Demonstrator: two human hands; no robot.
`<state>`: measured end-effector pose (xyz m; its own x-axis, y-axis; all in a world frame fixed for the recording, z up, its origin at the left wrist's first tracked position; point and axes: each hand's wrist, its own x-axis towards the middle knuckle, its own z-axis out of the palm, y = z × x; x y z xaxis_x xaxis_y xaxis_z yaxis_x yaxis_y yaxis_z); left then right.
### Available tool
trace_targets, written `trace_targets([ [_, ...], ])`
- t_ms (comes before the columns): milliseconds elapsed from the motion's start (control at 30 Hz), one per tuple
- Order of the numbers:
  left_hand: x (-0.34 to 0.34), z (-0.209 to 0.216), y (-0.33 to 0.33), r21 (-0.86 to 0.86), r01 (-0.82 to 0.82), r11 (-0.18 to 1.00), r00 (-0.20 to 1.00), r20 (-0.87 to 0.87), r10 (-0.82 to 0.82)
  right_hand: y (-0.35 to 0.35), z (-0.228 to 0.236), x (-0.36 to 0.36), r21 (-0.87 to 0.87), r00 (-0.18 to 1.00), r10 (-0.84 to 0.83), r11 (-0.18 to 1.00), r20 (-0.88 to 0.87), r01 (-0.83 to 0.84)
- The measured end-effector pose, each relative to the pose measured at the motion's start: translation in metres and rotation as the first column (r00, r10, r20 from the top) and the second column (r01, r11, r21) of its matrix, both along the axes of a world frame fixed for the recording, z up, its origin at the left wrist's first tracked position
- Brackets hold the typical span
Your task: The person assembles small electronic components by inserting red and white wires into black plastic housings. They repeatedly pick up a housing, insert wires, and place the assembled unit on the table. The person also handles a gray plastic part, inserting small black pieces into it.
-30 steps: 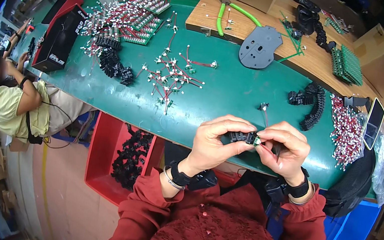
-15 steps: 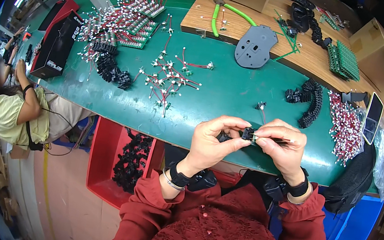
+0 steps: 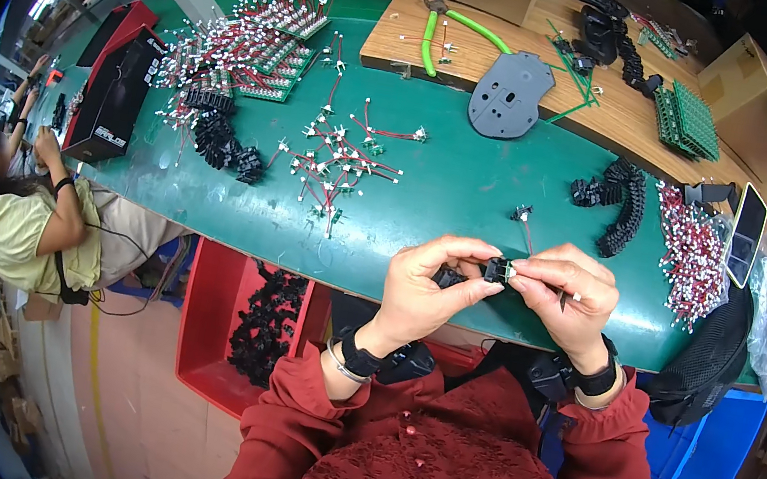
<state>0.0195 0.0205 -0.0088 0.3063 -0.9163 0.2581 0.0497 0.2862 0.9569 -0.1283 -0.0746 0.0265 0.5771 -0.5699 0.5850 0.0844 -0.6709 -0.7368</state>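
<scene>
Between thumb and fingers, my left hand [image 3: 430, 280] pinches a small black plastic housing [image 3: 497, 270] above the table's near edge. My right hand [image 3: 569, 293] meets it from the other side, fingertips pressed to a small wired circuit board at the housing's open face. A white plug [image 3: 577, 296] on its wire lead shows by the right fingers; the fingertips hide most of the board. Another dark part [image 3: 447, 278] sits under my left fingers, partly covered. Just beyond my hands, a black part with a red wire [image 3: 523, 213] lies on the green table [image 3: 453, 190].
Loose wired boards [image 3: 340, 166], black housings in curved rows [image 3: 624, 209] and a heap of red-and-white leads [image 3: 690, 255] lie around. Behind are green-handled pliers [image 3: 432, 35] and a grey plate [image 3: 511, 94]. A red bin [image 3: 212, 353] stands below; a person [image 3: 41, 223] sits left.
My right hand has shifted slightly right, its fingers tilting, so the housing's face shows more. The white plug has swung lower beside the fingers. My left hand stays nearly in place.
</scene>
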Motion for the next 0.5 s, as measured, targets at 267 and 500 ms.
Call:
trace_targets([
  [267,-0.0018,0.0004,0.0006,0.028,0.004,1.0,0.998,-0.063,-0.002,-0.0012,-0.0015,-0.0001,-0.078,1.0,0.019,0.997,0.023,-0.018],
  [500,-0.0016,0.0031,-0.0035,-0.071,-0.029,0.997,0.999,0.04,0.032,-0.0014,-0.0024,0.0008,-0.106,1.0,-0.007,0.994,-0.006,0.006],
])
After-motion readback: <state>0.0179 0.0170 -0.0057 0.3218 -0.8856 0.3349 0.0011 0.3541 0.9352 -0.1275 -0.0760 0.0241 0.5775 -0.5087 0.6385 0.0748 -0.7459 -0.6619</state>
